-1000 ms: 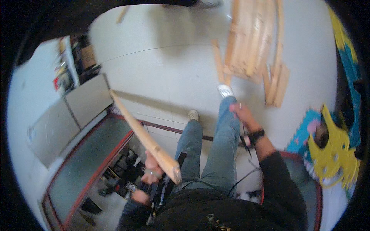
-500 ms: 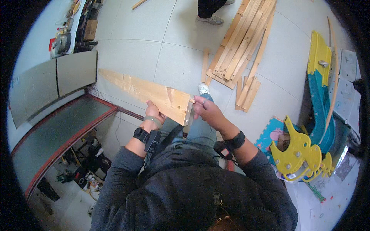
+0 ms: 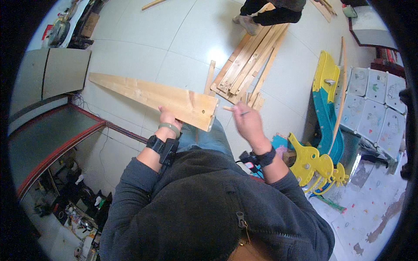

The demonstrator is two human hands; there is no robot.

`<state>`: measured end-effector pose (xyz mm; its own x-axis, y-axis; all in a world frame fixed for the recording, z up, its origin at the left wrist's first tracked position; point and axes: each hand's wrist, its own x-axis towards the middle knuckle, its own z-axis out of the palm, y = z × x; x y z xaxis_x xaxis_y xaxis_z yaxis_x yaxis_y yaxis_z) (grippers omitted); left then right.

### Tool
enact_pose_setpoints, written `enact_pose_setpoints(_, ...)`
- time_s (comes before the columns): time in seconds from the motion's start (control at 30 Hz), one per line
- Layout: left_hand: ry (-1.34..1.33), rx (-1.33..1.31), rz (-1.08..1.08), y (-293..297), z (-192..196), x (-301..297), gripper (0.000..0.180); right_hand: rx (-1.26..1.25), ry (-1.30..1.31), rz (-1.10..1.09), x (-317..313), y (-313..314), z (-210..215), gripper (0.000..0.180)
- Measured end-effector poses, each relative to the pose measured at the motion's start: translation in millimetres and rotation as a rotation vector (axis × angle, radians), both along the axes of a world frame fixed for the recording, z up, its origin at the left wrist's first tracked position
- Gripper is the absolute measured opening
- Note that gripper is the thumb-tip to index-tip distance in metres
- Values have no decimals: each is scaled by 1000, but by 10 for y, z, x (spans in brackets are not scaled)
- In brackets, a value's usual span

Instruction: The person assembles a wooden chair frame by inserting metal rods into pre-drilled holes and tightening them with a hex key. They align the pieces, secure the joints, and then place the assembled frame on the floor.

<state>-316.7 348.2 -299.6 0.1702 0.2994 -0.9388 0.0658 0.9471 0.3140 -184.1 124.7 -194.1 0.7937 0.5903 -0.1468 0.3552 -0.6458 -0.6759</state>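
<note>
A long pale wooden board [image 3: 161,96] reaches from my lap toward the far left. My left hand [image 3: 169,118] grips its near edge, the fingers partly hidden by the wood. Holes show in the board's right end face, and a dark round spot lies on its top near that end. Just right of this end, apart from it, my right hand [image 3: 249,124] pinches a short wooden dowel [image 3: 227,108] that points at the board. A thin grey piece also sticks out from these fingers, too blurred to name.
Ahead lies a stack of wooden planks [image 3: 250,58], with another person's legs [image 3: 276,16] beside and over it. A yellow and teal slide [image 3: 326,100] and a yellow plastic piece [image 3: 307,163] are on the right. A red-framed glass panel [image 3: 56,126] stands left.
My right hand has drawn back from the board's end to the right, with the dowel now showing clear of it. The other person has shifted nearer the planks. My view has turned somewhat.
</note>
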Motion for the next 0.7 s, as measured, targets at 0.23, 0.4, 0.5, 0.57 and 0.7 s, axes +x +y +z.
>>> enact_pose_setpoints(0.23, 52, -18, -77, 104, 54, -110, 57, 677, 784, -603, 321, -649, 275, 15)
enact_pose_setpoints(0.4, -12, -141, -228, 230, 172, -365, 55, 873, 1145, -853, 258, -275, 76, 11)
enact_pose_setpoints(0.5, -91, -228, -298, 380, 307, -490, 54, 576, 1092, -652, 146, 30, -68, 11)
enact_pose_setpoints(0.57, -168, -240, -354, 481, 390, -558, 54, 306, 1011, -634, 78, 205, -92, 15)
enact_pose_setpoints(0.7, -185, -285, -462, 640, 469, -669, 50, 130, 1050, -396, -31, 562, -37, 41)
